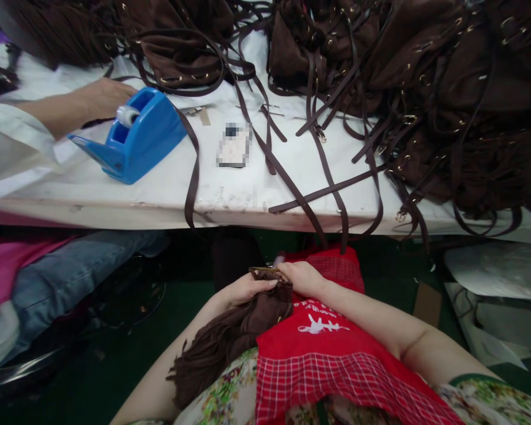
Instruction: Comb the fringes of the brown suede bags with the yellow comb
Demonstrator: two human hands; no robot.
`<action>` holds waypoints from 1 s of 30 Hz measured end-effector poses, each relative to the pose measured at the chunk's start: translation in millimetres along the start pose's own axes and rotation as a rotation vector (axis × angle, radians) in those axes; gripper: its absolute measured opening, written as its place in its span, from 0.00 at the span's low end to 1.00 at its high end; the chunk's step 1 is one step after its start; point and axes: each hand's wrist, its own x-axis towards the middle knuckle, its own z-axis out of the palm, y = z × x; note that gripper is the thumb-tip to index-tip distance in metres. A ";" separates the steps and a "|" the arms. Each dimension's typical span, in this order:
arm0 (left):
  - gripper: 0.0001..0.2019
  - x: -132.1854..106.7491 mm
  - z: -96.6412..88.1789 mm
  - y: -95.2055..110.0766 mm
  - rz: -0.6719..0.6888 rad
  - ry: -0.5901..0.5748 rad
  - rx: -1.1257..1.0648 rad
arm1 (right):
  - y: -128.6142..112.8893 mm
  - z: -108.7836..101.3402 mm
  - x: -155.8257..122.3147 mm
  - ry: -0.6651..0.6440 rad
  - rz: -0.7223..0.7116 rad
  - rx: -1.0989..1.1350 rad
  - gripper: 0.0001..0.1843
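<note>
A dark brown fringed bag (248,319) lies across my lap, on top of a red apron (323,330). My left hand (250,288) grips its upper edge, with the thumb on top and the fingers wrapped under it. Beside it, my right hand (301,277) is closed at the same edge, near a thin brass-coloured strip (265,270). A small pale tool end pokes out just past the right-hand fingers; its kind is hidden. The fringe hangs toward my left forearm.
Several brown bags (425,88) with eyelets are heaped on the white table (234,203), straps hanging over its front edge. A blue tape dispenser (148,139) and a blurred phone-like object (234,146) stand left of centre. A co-worker's hand (101,100) reaches in behind the dispenser.
</note>
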 end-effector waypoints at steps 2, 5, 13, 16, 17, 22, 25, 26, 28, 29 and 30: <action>0.19 -1.4 4.3 -1.2 0.051 0.029 0.022 | 3.2 7.4 9.0 0.008 0.066 -0.030 0.16; 0.18 -6.1 10.3 -2.1 0.083 0.081 0.121 | 16.1 16.4 18.6 0.037 0.213 0.018 0.16; 0.21 -8.9 2.3 0.1 0.109 0.169 -0.010 | 29.9 7.9 2.8 0.256 0.159 0.405 0.20; 0.19 -4.7 -5.7 -2.8 0.103 0.129 -0.021 | 16.6 -4.6 -13.1 0.341 0.012 0.454 0.18; 0.19 -3.6 -6.9 -3.7 0.100 0.132 -0.026 | 12.0 -7.4 -17.0 0.318 -0.044 0.425 0.16; 0.16 -2.9 -1.8 -3.8 0.081 0.140 -0.023 | -2.0 -7.8 -17.5 0.109 -0.073 0.195 0.14; 0.16 -4.6 4.5 -0.7 0.062 0.093 -0.009 | -3.7 -4.1 -9.1 0.026 -0.007 0.102 0.14; 0.16 -5.1 6.0 0.5 0.061 0.081 0.001 | -3.8 -3.0 -6.6 0.013 0.013 0.086 0.14; 0.17 -6.3 8.0 2.6 0.075 0.076 0.021 | -3.4 -0.5 -2.7 -0.006 0.053 0.072 0.15; 0.18 -7.0 8.6 3.5 0.083 0.081 0.033 | -2.6 1.1 -1.2 -0.010 0.074 0.075 0.16; 0.19 -7.8 9.1 4.4 0.094 0.092 0.045 | -1.5 3.1 -0.1 -0.007 0.093 0.083 0.17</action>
